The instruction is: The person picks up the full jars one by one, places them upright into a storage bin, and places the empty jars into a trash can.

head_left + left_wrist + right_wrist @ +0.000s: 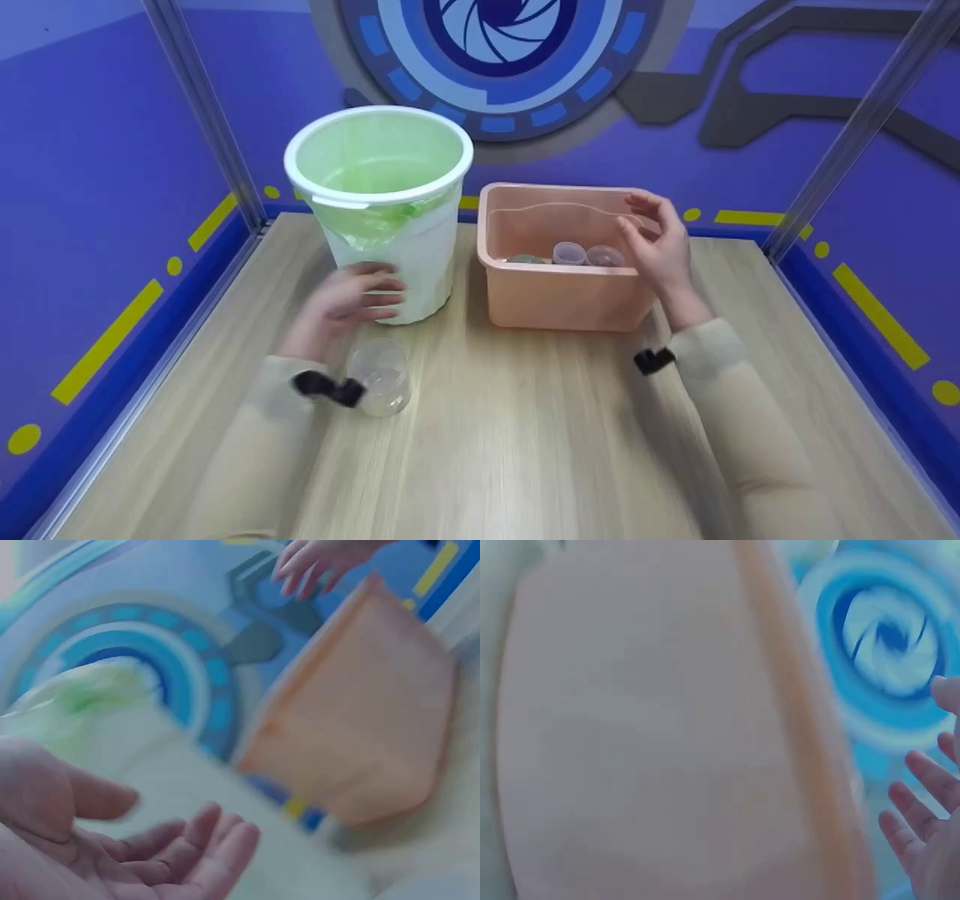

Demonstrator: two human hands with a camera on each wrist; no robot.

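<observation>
My left hand [351, 298], blurred, hangs before the white bin [427, 259] with its fingers loosely bent and nothing between them. In the left wrist view the palm [45, 847] is turned up and bare. A clear plastic cup [381, 382] stands on the table just below that wrist. Over the right end of the peach-coloured tub [559, 300] is my right hand [664, 244], fingers relaxed and holding nothing. The right wrist view shows its fingers [922, 802] spread apart beyond the tub's rim. Whether this hand touches the rim, I cannot tell.
A green bag [382, 161] lines the white bin. Inside the tub lie small clear round containers [570, 253] and a greenish item [526, 259], partly hidden by the front wall. Blue walls with metal corner posts [202, 97] enclose the wooden table [517, 427].
</observation>
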